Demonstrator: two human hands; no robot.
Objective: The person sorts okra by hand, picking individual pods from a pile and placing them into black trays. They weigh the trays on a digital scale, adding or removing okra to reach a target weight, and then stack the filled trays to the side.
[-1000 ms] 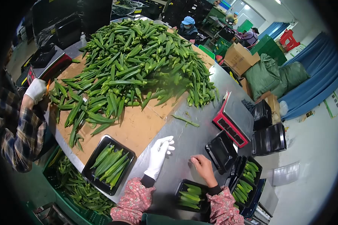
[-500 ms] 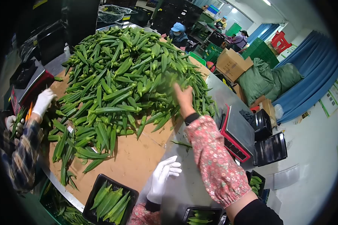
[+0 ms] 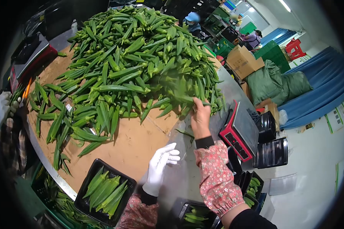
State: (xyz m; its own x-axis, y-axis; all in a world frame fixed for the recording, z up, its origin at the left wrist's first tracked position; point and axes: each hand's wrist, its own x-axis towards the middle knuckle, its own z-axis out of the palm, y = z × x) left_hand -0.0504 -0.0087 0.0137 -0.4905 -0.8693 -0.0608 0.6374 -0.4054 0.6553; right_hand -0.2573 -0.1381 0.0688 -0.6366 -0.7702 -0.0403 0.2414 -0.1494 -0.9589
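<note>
One right hand [image 3: 200, 118] pinches okra [image 3: 184, 98], left hand [image 3: 159, 165] loosely curled, empty, above a metal table [image 3: 186, 171], curtain [image 3: 319, 82] beyond.

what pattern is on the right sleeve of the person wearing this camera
Right sleeve: small floral print on pinkish red, best seen in the head view.

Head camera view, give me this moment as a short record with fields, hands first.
Right hand: bare, fingers closed on an okra pod at the pile's near side
Left hand: white-gloved, open, holding nothing
Okra pile: heaped on a brown sheet
Left tray: black, okra inside
Scale: red and grey, right of the right hand
</note>
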